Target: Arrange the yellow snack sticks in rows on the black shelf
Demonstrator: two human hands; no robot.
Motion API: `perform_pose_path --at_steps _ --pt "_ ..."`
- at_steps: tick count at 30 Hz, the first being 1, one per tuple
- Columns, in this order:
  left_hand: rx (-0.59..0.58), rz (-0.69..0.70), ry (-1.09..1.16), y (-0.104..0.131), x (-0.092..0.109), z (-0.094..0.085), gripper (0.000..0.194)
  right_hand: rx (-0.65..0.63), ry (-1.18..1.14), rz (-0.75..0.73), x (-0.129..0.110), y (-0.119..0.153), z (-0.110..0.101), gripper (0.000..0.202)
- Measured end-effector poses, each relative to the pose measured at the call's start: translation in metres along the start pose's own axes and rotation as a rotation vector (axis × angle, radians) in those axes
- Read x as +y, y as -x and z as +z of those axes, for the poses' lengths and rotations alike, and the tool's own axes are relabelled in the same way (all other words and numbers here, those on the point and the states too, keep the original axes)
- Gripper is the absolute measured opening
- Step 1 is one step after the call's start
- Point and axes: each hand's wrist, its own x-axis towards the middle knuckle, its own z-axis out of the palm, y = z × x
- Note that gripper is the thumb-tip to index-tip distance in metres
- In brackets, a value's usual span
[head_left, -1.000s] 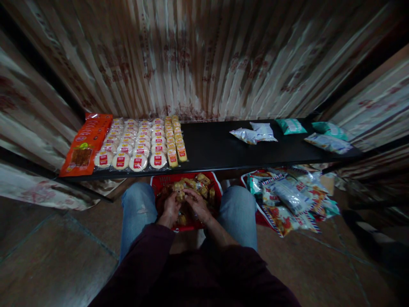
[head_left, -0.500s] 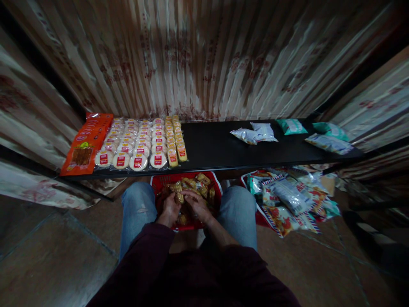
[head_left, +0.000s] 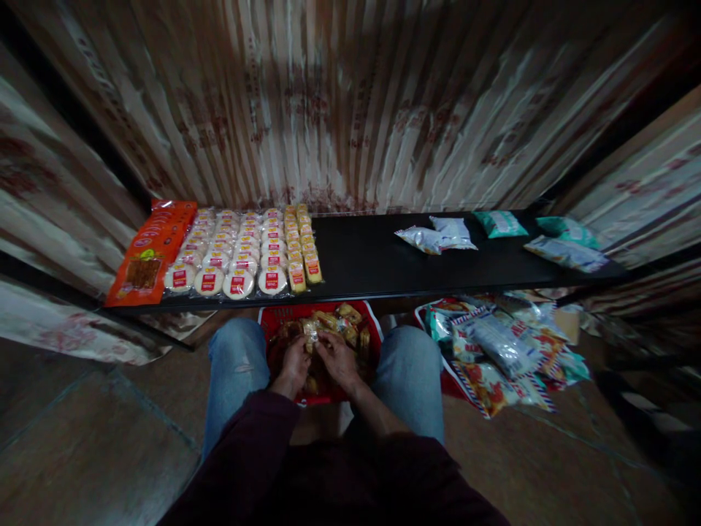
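Note:
My left hand [head_left: 296, 361] and my right hand [head_left: 336, 358] are close together over a red basket [head_left: 377, 329] between my knees. Their fingertips close on a yellowish snack bar in a clear wrapper [head_left: 310, 333], one hand on each side. Several more wrapped snack bars [head_left: 350, 314] lie loose in the basket below. On the black shelf above, two columns of yellow wrapped bars [head_left: 312, 267] stand beside several columns of round white wrapped crackers [head_left: 272, 280].
An orange snack bag [head_left: 153, 248] lies at the left end of the black shelf [head_left: 358, 259]. White snack bags [head_left: 438, 235] and green bags [head_left: 499, 223] lie toward its right. A second red basket [head_left: 453, 378], heaped with snack bags [head_left: 501, 343], stands right of my knee.
My right fingers have drawn in from lying across the snack bar to gripping its right side. The view has tilted slightly, so the shelf and baskets appear a little lower.

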Motion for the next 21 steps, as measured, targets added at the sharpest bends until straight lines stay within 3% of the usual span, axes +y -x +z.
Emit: perform_pose_path --at_steps 5,11,17,21 --pt "-0.015 0.017 -0.059 0.0036 -0.0023 -0.0007 0.023 -0.031 0.008 0.099 0.0031 0.0011 0.003 0.039" --pt "-0.054 0.101 -0.282 0.0044 -0.0062 -0.0058 0.035 -0.081 -0.053 0.148 0.0052 0.0015 0.0039 0.046" --pt "-0.114 0.22 -0.365 0.0077 -0.008 -0.0075 0.038 -0.042 0.037 0.053 0.0032 0.0009 0.0017 0.038" --pt "-0.138 0.311 -0.407 0.0088 -0.0074 -0.0073 0.037 -0.029 0.073 0.076 -0.0011 0.001 -0.0039 0.037"
